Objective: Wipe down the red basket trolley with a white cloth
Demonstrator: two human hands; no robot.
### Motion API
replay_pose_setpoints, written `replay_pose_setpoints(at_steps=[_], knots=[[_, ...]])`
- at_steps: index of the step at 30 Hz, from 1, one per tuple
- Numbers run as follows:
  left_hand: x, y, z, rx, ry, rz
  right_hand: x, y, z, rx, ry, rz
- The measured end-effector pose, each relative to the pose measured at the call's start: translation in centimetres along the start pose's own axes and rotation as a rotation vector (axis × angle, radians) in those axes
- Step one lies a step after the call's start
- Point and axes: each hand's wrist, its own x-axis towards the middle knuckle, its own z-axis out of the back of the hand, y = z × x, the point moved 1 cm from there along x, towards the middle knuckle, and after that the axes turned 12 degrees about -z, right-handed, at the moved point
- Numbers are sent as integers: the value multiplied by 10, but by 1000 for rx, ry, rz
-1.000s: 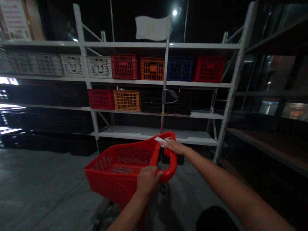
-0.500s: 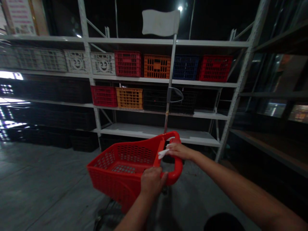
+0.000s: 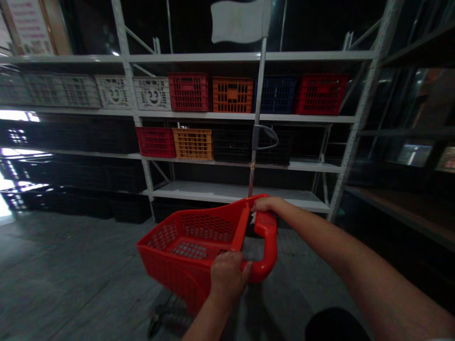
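A red plastic shopping cart (image 3: 170,270) with a perforated basket stands in front of me, its looped handle (image 3: 270,251) nearest my hands. My left hand (image 3: 227,277) is wrapped around the near part of that handle. Farther along, my right hand (image 3: 268,204) lies over the cart's upper rim. A small white tissue (image 3: 253,218) shows under its fingers, mostly hidden. A thin metal pole (image 3: 259,85) rises behind the cart and carries a white flag-like sign (image 3: 241,14). Small wheels show dimly beneath the basket.
White metal shelving (image 3: 234,191) stands ahead, holding a red crate (image 3: 188,92), an orange crate (image 3: 232,94), a blue crate (image 3: 275,94) and several others. Dark stacked crates (image 3: 71,137) line the left. A grey floor (image 3: 71,265) spreads left, and dark shelves (image 3: 401,208) stand right.
The cart and pole have shifted right in view and the cart has turned slightly. My right hand has moved farther along the rim, and the white tissue now shows much less.
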Motion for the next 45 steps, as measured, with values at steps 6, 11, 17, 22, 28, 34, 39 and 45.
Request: replay_pose_setpoints(at_steps=[6, 11, 17, 22, 28, 34, 39, 45], knots=[[-1, 3, 0, -14, 4, -10, -19, 21, -10, -155, 138, 28], [2, 7, 1, -16, 19, -21, -61, 40, -15, -154, 172, 222], [4, 12, -2, 5, -26, -33, -127, 54, -31, -177, -123, 459], [4, 18, -13, -30, -109, -17, -154, 86, -62, -73, -402, 232], [-8, 40, -13, -148, -255, -109, -181, 107, -91, 192, -682, 339], [-16, 60, 5, -300, -155, -150, -147, 46, -106, 175, -782, 429], [-19, 76, 10, -363, -139, -158, -101, -11, -81, 151, -721, 121], [-21, 101, 30, -397, -51, -99, -85, -38, -28, 9, -646, -300]])
